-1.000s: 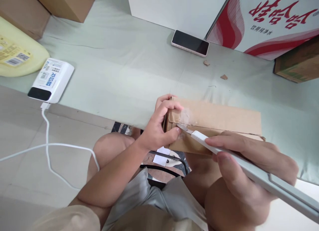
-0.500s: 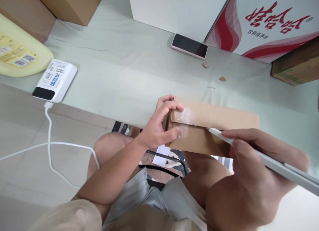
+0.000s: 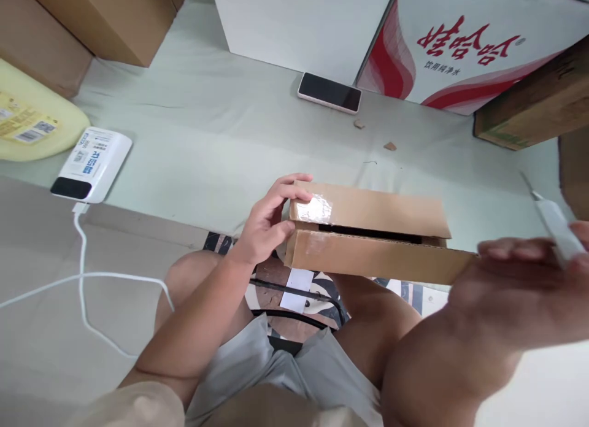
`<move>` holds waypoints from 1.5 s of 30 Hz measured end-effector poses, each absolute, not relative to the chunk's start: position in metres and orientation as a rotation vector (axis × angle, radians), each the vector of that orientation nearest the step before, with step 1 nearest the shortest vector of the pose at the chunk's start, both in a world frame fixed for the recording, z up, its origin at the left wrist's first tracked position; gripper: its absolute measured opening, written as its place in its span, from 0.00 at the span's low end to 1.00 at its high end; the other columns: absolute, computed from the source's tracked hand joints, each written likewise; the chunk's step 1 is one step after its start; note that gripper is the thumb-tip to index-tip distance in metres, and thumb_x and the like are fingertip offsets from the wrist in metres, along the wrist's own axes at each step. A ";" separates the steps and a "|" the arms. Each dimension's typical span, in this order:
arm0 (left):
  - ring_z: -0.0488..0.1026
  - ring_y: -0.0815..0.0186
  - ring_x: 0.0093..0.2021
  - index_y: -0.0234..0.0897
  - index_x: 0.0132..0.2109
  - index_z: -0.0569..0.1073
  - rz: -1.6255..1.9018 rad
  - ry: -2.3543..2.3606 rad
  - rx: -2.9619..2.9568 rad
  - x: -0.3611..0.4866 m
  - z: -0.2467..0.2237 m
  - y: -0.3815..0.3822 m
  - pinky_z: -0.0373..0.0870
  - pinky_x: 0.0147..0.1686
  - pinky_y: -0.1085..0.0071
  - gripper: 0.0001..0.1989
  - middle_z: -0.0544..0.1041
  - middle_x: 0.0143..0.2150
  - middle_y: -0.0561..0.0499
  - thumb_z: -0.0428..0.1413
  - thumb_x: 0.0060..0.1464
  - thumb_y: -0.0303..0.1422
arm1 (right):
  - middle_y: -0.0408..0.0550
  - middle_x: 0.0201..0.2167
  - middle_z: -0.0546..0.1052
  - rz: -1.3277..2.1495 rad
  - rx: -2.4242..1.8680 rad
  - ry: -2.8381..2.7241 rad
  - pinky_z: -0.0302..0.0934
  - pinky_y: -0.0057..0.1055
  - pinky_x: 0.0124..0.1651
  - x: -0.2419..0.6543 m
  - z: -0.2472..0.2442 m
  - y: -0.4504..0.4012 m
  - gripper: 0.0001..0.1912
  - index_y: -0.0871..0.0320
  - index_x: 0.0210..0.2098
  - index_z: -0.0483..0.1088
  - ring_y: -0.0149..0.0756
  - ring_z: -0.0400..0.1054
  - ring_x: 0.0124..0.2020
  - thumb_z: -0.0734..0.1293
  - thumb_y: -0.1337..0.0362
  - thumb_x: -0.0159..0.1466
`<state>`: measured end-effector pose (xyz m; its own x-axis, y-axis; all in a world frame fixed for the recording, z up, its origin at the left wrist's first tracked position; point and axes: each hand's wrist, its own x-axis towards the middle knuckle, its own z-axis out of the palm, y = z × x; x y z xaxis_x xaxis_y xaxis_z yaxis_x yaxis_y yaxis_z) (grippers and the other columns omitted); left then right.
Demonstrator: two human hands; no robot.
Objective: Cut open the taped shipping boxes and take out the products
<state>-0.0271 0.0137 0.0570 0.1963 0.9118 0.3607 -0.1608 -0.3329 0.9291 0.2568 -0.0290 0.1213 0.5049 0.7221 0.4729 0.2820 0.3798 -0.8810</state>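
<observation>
Opening flaps [image 3: 368, 255], seemingly — your left hand [image 3: 257, 234] pinches the carton [image 3: 391, 209]; beside it, your right hand [image 3: 510, 298] clasps the utility knife [image 3: 554, 221] — angle its blade [image 3: 527, 183] away.

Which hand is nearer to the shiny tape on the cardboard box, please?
Left. The left hand holds the cardboard box right beside the shiny tape; the right hand is by the opposite end, holding the white cutter.

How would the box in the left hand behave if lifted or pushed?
The cardboard box should feel fairly stiff, its long edges looking straight. Its top flaps, parted by a dark gap, may flex. Flat-sided, it would likely slide rather than roll.
</observation>
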 end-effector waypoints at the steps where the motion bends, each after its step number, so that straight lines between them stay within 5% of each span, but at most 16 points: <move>1: 0.70 0.48 0.63 0.45 0.45 0.78 1.362 0.779 1.459 -0.027 0.058 0.015 0.72 0.58 0.50 0.17 0.76 0.54 0.43 0.65 0.53 0.48 | 0.40 0.23 0.64 0.308 -1.150 -0.952 0.48 0.27 0.16 0.251 0.122 -0.024 0.09 0.45 0.36 0.78 0.27 0.57 0.18 0.65 0.61 0.62; 5: 0.75 0.55 0.51 0.43 0.39 0.78 1.502 0.910 1.409 -0.027 0.067 0.023 0.73 0.48 0.58 0.16 0.78 0.45 0.47 0.69 0.50 0.47 | 0.38 0.22 0.63 0.391 -1.210 -0.872 0.59 0.29 0.23 0.229 0.124 -0.017 0.08 0.52 0.38 0.75 0.30 0.65 0.20 0.65 0.64 0.60; 9: 0.73 0.62 0.42 0.43 0.35 0.79 1.652 1.092 1.291 -0.029 0.080 0.029 0.69 0.44 0.62 0.14 0.75 0.38 0.50 0.68 0.52 0.47 | 0.42 0.33 0.72 0.126 -1.514 -0.921 0.69 0.38 0.43 0.241 0.114 -0.014 0.12 0.53 0.45 0.72 0.38 0.75 0.35 0.66 0.60 0.62; 13: 0.67 0.65 0.36 0.41 0.33 0.77 1.758 1.259 1.144 -0.035 0.088 0.032 0.64 0.37 0.66 0.20 0.70 0.36 0.52 0.70 0.46 0.52 | 0.54 0.48 0.76 0.098 -1.962 -1.106 0.65 0.49 0.58 0.280 0.082 0.000 0.25 0.56 0.56 0.68 0.48 0.73 0.50 0.67 0.57 0.60; 19: 0.62 0.68 0.31 0.38 0.29 0.71 1.870 1.442 1.190 -0.050 0.091 0.033 0.57 0.34 0.67 0.22 0.64 0.30 0.54 0.68 0.51 0.51 | 0.61 0.59 0.73 0.436 -2.325 -1.371 0.61 0.53 0.62 0.297 0.039 0.022 0.34 0.58 0.63 0.67 0.55 0.68 0.59 0.65 0.60 0.57; 24: 0.70 0.65 0.39 0.40 0.33 0.79 1.940 1.292 1.272 -0.065 0.089 0.034 0.65 0.41 0.64 0.16 0.71 0.35 0.53 0.68 0.53 0.47 | 0.61 0.59 0.73 0.414 -2.164 -1.336 0.60 0.54 0.65 0.280 0.041 0.026 0.30 0.57 0.60 0.72 0.53 0.66 0.62 0.63 0.62 0.58; 28: 0.73 0.68 0.41 0.49 0.46 0.81 1.924 1.036 1.301 -0.063 0.080 0.030 0.72 0.46 0.65 0.10 0.76 0.40 0.55 0.67 0.57 0.40 | 0.52 0.46 0.79 0.541 -1.500 -1.280 0.68 0.46 0.56 0.254 0.064 0.012 0.14 0.54 0.46 0.76 0.44 0.74 0.50 0.68 0.57 0.63; 31: 0.75 0.63 0.55 0.57 0.51 0.79 1.829 0.869 1.383 -0.059 0.073 0.025 0.72 0.61 0.60 0.11 0.77 0.51 0.54 0.64 0.61 0.40 | 0.48 0.41 0.78 0.517 -1.119 -1.421 0.67 0.46 0.56 0.235 0.083 -0.004 0.06 0.51 0.40 0.78 0.42 0.74 0.49 0.69 0.59 0.66; 34: 0.66 0.56 0.68 0.53 0.47 0.83 1.643 0.876 1.618 -0.064 0.070 0.021 0.62 0.71 0.55 0.15 0.71 0.64 0.52 0.52 0.68 0.46 | 0.50 0.46 0.77 0.505 -1.015 -1.688 0.60 0.54 0.61 0.226 0.094 -0.015 0.14 0.48 0.45 0.81 0.47 0.70 0.55 0.63 0.54 0.70; 38: 0.58 0.47 0.73 0.52 0.47 0.85 1.420 0.909 1.768 -0.075 0.074 0.014 0.63 0.70 0.48 0.25 0.59 0.73 0.54 0.43 0.68 0.50 | 0.52 0.56 0.72 0.491 -1.134 -1.938 0.48 0.64 0.65 0.226 0.096 -0.021 0.30 0.47 0.44 0.83 0.55 0.60 0.61 0.51 0.48 0.73; 45: 0.59 0.46 0.71 0.44 0.35 0.76 1.565 0.944 1.658 -0.076 0.077 0.010 0.67 0.67 0.48 0.23 0.62 0.67 0.49 0.47 0.64 0.53 | 0.54 0.48 0.75 0.376 -1.384 -1.936 0.65 0.58 0.56 0.226 0.094 -0.023 0.19 0.50 0.41 0.82 0.57 0.66 0.58 0.65 0.46 0.66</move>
<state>-0.0757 0.0102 0.0775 0.0230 0.8537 0.5203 0.0620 -0.5207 0.8515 0.2256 -0.0228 0.0945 -0.1679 0.9092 0.3810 0.7005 0.3820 -0.6028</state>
